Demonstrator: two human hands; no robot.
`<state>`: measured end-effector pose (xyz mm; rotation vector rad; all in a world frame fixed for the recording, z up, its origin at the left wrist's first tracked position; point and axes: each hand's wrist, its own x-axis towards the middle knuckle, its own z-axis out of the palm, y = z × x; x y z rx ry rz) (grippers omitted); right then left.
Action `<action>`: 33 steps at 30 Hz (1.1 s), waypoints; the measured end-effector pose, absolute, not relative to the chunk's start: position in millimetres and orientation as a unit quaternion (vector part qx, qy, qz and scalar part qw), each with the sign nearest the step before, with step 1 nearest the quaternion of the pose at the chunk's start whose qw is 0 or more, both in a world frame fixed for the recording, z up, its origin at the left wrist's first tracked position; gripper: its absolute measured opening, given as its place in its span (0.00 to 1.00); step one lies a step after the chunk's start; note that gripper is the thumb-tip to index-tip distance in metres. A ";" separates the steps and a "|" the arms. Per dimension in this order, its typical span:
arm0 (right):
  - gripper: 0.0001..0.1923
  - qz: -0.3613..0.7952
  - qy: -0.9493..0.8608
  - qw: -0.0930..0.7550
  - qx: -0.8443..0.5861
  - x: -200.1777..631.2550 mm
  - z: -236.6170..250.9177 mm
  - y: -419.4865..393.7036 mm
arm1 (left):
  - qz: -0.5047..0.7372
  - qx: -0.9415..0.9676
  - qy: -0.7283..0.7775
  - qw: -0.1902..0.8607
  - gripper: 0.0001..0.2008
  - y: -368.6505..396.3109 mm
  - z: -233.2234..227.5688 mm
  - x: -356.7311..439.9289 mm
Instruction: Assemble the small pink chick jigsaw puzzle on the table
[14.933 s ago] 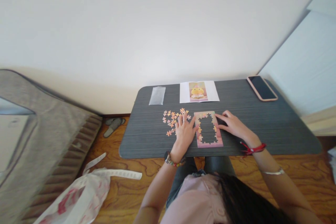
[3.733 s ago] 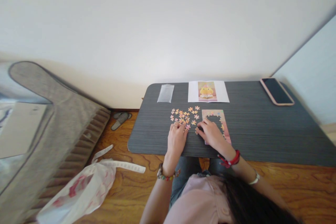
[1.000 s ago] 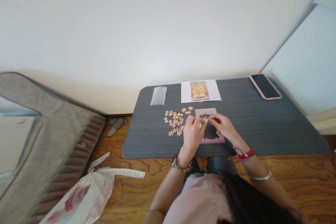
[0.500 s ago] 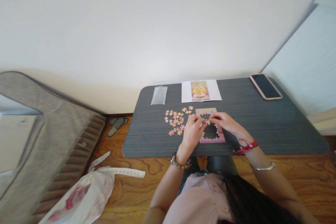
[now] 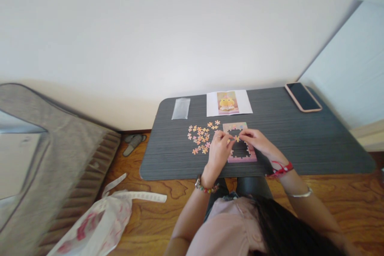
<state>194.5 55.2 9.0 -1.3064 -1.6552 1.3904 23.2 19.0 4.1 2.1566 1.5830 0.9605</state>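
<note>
While the left hand (image 5: 220, 150) is rested with fingers curled at the puzzle frame (image 5: 240, 144) to steady it, a small piece (image 5: 237, 139) is pinched in the right hand's (image 5: 256, 141) grip over the open middle.

One surface (image 5: 300, 144) carries one puzzle frame (image 5: 250, 157), one reference picture (image 5: 228, 103), one clear bag (image 5: 181, 108), one phone (image 5: 303, 97) and roughly twenty loose pieces (image 5: 200, 137), too small to count exactly. Two hands: left hand (image 5: 218, 153), right hand (image 5: 258, 142). One slipper (image 5: 132, 144) and one plastic bag (image 5: 96, 224) lie on the floor (image 5: 150, 216).
</note>
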 end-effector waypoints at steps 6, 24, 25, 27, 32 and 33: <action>0.13 0.528 -0.622 0.307 -0.490 186.6 12.4 51.3 | 0.344 0.737 0.562 0.149 0.06 17.1 2.2 20.3; 0.16 0.468 -0.502 0.469 -0.557 178.3 1.1 16.3 | 0.342 0.749 0.548 0.147 0.09 12.7 9.8 35.0; 0.16 0.466 -0.506 0.467 -0.556 178.7 -0.4 16.1 | 0.339 0.752 0.547 0.147 0.10 13.0 9.1 34.5; 0.16 0.463 -0.516 0.459 -0.555 178.9 -4.1 16.1 | 0.329 0.756 0.546 0.147 0.11 13.7 7.4 32.8; 0.16 0.445 -0.542 0.445 -0.557 178.4 -12.4 17.3 | 0.320 0.759 0.550 0.138 0.09 14.3 7.1 29.4; 0.16 0.442 -0.545 0.445 -0.556 178.5 -13.7 17.7 | 0.320 0.758 0.551 0.137 0.08 14.3 7.6 29.2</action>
